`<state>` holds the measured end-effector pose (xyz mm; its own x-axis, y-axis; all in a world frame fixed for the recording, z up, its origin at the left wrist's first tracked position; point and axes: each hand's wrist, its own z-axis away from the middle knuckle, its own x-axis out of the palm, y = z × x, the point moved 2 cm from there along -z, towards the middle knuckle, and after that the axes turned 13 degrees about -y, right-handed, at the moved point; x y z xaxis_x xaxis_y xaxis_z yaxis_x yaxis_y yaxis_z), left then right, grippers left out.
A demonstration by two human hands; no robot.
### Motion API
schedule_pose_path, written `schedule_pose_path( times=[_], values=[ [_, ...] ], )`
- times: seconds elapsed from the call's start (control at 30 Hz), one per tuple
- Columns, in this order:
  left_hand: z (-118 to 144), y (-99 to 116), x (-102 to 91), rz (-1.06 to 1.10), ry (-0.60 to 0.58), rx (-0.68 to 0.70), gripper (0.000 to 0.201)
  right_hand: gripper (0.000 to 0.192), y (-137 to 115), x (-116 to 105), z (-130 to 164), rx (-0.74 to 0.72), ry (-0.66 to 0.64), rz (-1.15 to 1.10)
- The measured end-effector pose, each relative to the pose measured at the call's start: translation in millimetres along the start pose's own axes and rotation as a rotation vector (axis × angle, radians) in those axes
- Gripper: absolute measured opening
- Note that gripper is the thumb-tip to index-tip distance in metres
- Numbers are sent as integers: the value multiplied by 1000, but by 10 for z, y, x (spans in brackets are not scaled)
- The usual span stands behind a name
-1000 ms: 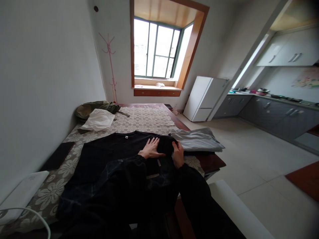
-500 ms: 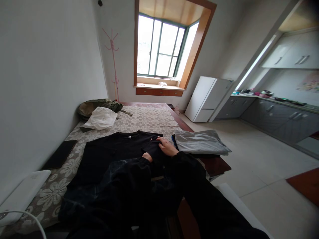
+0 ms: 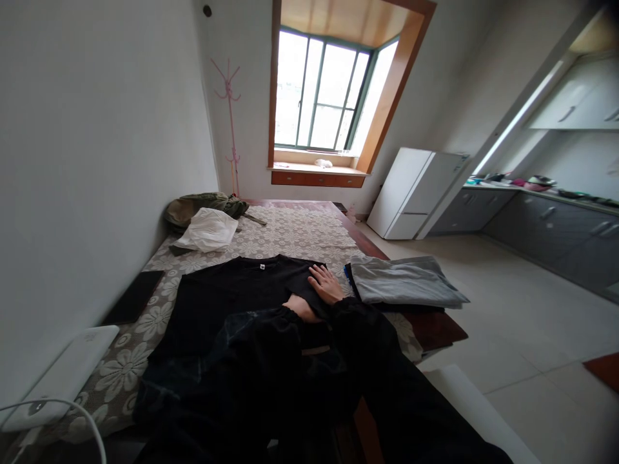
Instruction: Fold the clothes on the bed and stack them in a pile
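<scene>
A black T-shirt (image 3: 232, 290) lies spread on the lace tablecloth, its collar with a small white label pointing away from me. My right hand (image 3: 326, 283) rests flat on the shirt's right side near the sleeve, fingers spread. Just left of it and nearer to me, my left hand (image 3: 302, 308) reaches across the shirt. Its fingers go under a fold of black cloth and are hidden, so their grip does not show. A stack of folded clothes with a grey garment (image 3: 406, 280) on top sits to the right of my hands.
On the left are a black flat object (image 3: 133, 296) and a white device (image 3: 62, 377) with a white cable. A white bag (image 3: 207, 230) and an olive backpack (image 3: 193, 209) lie at the far left of the tablecloth (image 3: 300, 229). The wooden table edge (image 3: 435, 325) runs along the right.
My left hand has slid right and shows more of its back. My right hand has flattened, with its fingers spread on the shirt. The view has turned slightly left.
</scene>
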<state>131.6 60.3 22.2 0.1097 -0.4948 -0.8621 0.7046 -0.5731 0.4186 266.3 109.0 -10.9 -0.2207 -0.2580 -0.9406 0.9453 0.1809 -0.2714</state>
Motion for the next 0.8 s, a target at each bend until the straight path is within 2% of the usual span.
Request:
schedule_pose_path(
  times=[0.1, 0.2, 0.3, 0.37, 0.43, 0.5, 0.57, 0.7, 0.8],
  values=[
    [389, -167, -60, -41, -118, -109, 83, 66, -52, 32, 39, -10, 5, 52],
    [873, -420, -222, -58, -160, -234, 77, 68, -111, 20, 103, -32, 72, 98],
    [1395, -829, -415, -55, -74, -352, 65, 65, -197, -3, 167, -147, 122, 135],
    [1693, -1155, -504, -79, 11, -478, 64, 64, -255, 20, 195, -186, 80, 117],
    [1900, -1459, -529, -101, 114, -652, 70, 67, -298, 76, 210, -156, 21, 92],
    [1998, -1687, -472, -91, 197, -804, 83, 72, -327, 136, 215, -125, 2, 95],
    [2006, -1820, -356, -68, 255, -888, 97, 75, -339, 172, 215, -118, 12, 108],
    [1943, -1890, -157, -81, 378, -906, 108, 81, -329, 158, 208, -113, -31, 116],
    [1937, -1896, -131, -83, 416, -908, 113, 83, -310, 129, 220, -113, -67, 117]
  ],
)
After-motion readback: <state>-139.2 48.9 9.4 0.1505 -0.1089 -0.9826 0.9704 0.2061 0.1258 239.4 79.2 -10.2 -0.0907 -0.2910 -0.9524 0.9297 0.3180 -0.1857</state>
